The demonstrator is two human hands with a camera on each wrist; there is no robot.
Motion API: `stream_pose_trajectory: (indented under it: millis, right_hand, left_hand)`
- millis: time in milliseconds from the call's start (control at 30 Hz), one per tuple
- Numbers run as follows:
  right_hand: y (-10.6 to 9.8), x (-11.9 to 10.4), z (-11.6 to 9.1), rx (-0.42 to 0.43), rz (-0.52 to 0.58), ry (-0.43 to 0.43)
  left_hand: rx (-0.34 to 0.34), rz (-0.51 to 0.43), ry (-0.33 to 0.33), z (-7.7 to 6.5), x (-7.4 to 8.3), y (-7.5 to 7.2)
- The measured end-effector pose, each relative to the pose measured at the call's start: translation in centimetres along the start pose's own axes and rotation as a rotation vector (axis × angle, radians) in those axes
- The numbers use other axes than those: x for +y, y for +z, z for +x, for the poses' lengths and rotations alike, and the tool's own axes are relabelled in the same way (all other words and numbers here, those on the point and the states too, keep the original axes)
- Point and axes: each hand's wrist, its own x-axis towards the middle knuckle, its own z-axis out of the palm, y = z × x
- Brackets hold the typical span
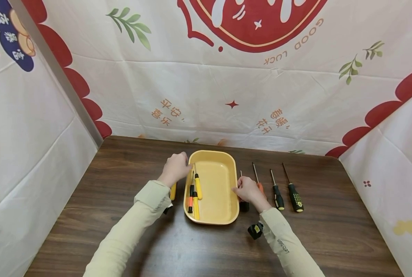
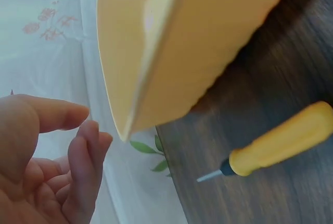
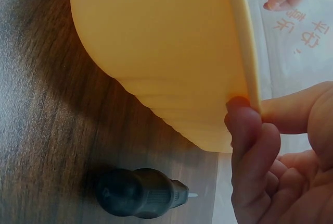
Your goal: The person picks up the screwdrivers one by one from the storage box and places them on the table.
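Note:
A yellow plastic tray point(image 1: 220, 184) sits on the table, with a few small screwdrivers along its left side. Two have yellow handles, one lying higher point(image 1: 198, 187) than the other yellow screwdriver point(image 1: 196, 207); an orange-and-black screwdriver point(image 1: 190, 201) lies beside them. My right hand point(image 1: 248, 189) pinches the tray's right rim between thumb and fingers. At the left rim, my left hand point(image 1: 176, 168) has its thumb and forefinger close together, loosely bent; the left wrist view shows them apart from the tray and holding nothing. Below that hand lies a yellow-handled screwdriver point(image 2: 283, 138), partly hidden in the head view.
Right of the tray lie a black-handled screwdriver point(image 3: 140, 193), an orange-handled one partly behind my right hand, and two black-and-green screwdrivers, the nearer point(image 1: 278, 198) and the outer screwdriver point(image 1: 295, 198). A printed white cloth point(image 1: 206, 88) hangs behind the wooden table point(image 1: 123, 165).

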Motion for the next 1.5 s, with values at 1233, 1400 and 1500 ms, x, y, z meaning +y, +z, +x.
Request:
stream_pose_trajectory:
  millis: [1233, 1400, 1500]
  right_hand:
    - [0.1, 0.1, 0.1, -0.006, 0.024, 0.017]
    - [0.1, 0.2, 0.1, 0.0, 0.03, 0.018]
    - [0.1, 0.2, 0.2, -0.002, 0.03, 0.014]
  left_hand:
    - [-0.18, 0.21, -0.109, 2.2, 5.9, 3.7]
    - [-0.207, 0.221, -0.161, 2.2, 6.1, 4.3]
    - [-0.206, 0.228, -0.175, 2.3, 6.1, 4.6]
